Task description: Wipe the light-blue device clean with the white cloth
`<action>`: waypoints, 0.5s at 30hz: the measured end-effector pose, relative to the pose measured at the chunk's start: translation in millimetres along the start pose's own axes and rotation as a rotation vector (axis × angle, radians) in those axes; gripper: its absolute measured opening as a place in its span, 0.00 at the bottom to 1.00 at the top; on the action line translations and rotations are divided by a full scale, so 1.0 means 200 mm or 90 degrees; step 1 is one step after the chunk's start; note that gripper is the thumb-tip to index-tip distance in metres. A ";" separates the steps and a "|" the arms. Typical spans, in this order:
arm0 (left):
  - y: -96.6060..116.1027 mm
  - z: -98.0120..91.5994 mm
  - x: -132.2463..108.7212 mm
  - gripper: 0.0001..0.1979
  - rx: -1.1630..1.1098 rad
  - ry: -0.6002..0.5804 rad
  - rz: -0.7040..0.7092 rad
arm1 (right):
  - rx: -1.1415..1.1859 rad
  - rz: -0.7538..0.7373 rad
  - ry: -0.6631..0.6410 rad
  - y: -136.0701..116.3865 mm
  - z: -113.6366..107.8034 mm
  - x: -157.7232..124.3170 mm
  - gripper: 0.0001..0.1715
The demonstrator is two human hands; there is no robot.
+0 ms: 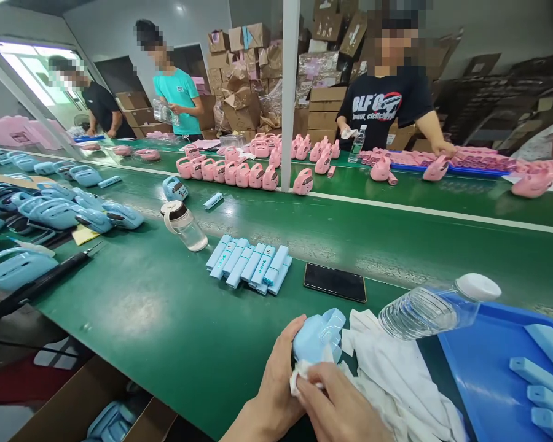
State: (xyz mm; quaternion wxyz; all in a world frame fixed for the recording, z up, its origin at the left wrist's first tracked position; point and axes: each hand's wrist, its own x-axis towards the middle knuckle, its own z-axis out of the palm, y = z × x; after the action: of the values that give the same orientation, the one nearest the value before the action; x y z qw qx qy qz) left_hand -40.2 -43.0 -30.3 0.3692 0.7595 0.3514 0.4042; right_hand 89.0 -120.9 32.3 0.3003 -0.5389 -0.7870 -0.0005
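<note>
Casings (50, 205) in light blue crowd the table's left end, a black thin-tipped tool (50, 279) lying in front of them; further right come a lidded cup (191, 230), a stack of light-blue bars (253, 264) and a black phone (335, 282) lying flat. Beyond these, pink casings (230, 175) line the far side of the green surface. In the foreground, the left hand (274, 383) has its fingers partly curled around one side of a small light-blue casing (308, 341), held near the table's edge below the phone. The right hand (338, 402) is closed in a pinch — thumb and fingers gripping a white wipe (299, 374) against the casing's near end. Just right, white cloths (396, 368) and a white-capped bottle (424, 313) stand between the hands and a blue tray (479, 380) of light-blue pieces (544, 374).
</note>
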 end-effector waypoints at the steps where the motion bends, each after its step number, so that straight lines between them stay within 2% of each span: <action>1: 0.00 0.00 0.00 0.42 -0.001 -0.005 -0.003 | 0.067 0.037 -0.036 0.01 -0.02 -0.02 0.14; 3: 0.00 0.00 0.01 0.44 0.014 -0.007 0.012 | 0.162 0.096 -0.046 0.05 -0.08 -0.02 0.11; 6: 0.02 0.01 0.02 0.46 0.070 0.010 0.076 | 0.117 0.161 0.059 0.10 -0.13 0.02 0.16; 8: 0.03 0.01 0.03 0.44 0.090 0.029 0.105 | 0.047 0.131 0.056 0.11 -0.10 0.04 0.20; 12: 0.04 0.00 0.03 0.39 0.089 0.005 0.102 | 0.010 0.013 -0.071 0.08 -0.06 -0.02 0.12; 13: 0.04 0.00 0.03 0.40 0.090 0.007 0.104 | 0.027 0.022 -0.069 0.08 -0.07 -0.05 0.11; 15: 0.05 -0.01 0.04 0.44 0.102 0.028 0.122 | 0.064 0.079 -0.008 0.11 -0.13 -0.08 0.10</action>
State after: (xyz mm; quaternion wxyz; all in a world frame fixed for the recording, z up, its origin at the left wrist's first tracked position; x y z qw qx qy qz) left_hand -36.2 -41.2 -18.9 0.2595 0.8076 0.3164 0.4247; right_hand 124.3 -133.4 39.4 0.3213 -0.5708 -0.7531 0.0610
